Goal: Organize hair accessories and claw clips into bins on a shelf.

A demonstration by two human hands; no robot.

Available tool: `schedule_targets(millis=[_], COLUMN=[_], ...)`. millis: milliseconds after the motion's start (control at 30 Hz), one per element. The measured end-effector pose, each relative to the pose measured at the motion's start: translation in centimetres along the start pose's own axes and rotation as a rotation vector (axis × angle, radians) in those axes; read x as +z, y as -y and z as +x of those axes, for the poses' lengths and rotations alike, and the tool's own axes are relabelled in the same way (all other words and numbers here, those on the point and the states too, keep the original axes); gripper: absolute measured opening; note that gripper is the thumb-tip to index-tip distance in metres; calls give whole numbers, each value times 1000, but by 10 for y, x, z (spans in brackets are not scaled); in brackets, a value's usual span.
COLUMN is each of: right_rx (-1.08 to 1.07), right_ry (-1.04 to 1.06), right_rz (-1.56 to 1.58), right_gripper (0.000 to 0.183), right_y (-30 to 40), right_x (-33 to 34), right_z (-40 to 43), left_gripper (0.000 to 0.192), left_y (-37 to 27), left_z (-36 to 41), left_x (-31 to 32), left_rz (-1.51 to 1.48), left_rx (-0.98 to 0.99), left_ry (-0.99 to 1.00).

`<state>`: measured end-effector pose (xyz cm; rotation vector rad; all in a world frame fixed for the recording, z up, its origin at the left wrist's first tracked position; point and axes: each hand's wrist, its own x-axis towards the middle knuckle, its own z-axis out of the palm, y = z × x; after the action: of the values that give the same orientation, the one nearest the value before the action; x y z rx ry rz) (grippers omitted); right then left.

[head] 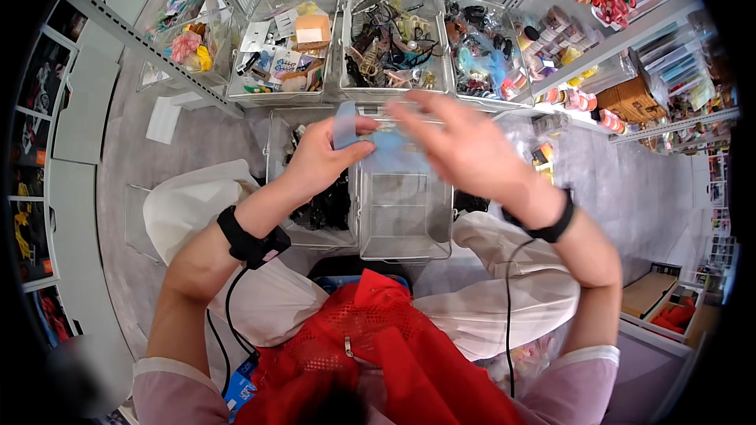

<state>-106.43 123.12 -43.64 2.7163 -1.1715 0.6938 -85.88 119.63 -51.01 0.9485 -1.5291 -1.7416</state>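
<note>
Pinched between the thumb and fingers of my left hand (319, 150) is a translucent light-blue ribbon or fabric piece (344, 124). More of this pale blue material (393, 150), blurred, spreads to the right under my right hand (466, 144). That hand is smeared by motion with its fingers stretched out, and whether they grip the fabric is unclear. Both hands hover above two wire mesh baskets on the floor. The right mesh basket (406, 218) shows its bare bottom in front, while the left mesh basket (312, 236) contains black items (331, 203).
Behind stand mesh baskets of hair accessories: a left one (277, 94), a middle one (393, 93) and a right one (481, 97). A perforated shelf post (147, 41) slants at left. Toy-filled shelves (673, 88) stand at right. Dark cables (509, 307) hang from my wrists.
</note>
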Motion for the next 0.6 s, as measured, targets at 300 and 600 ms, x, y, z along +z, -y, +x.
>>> schedule_targets(millis=[300,600], right_rx=[273,345], right_ry=[4,-24], right_rz=[145,324], right_gripper=[23,17], right_y=[23,44], right_x=[-48,64], right_z=[-21,-47], left_gripper=[27,34], left_y=[-26,-8], left_z=[-8,-10], left_x=[7,5], left_rz=[526,590], left_rx=[364,170], left_ry=[-66,240])
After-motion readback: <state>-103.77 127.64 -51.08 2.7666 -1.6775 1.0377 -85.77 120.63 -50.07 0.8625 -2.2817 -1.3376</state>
